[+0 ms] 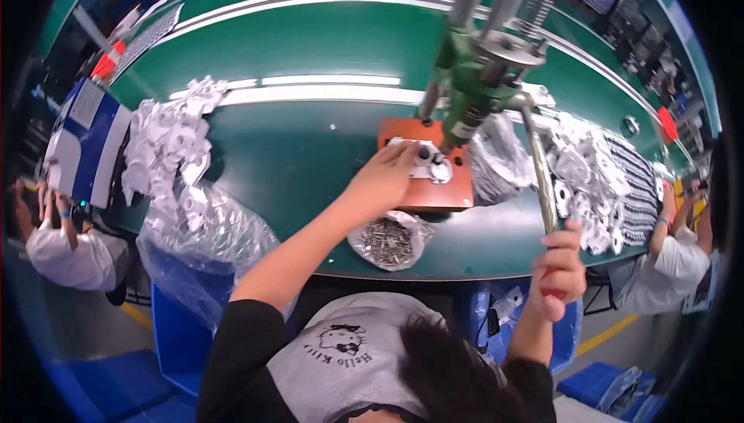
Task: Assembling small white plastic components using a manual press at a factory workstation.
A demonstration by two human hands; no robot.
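Note:
My left hand (387, 179) holds a white plastic part (439, 170) by its left edge, its fingers pressed together on it. The part lies on the orange base plate (446, 196) of a green hand press (471, 101), below the press head. Dark round pieces show on or in the part; their kind is too small to tell. My right hand (559, 272) is wrapped round the lower end of the press's long metal lever (542, 179), where a bit of red grip shows. The lever points down toward me.
A clear bag of small metal pins (385, 243) sits before the base. White plastic parts (167, 148) heap at left; more parts (585, 175) lie at right beside a plastic bag (500, 159). Blue bins (182, 338) stand below the table edge. Other people (77, 256) work at both sides.

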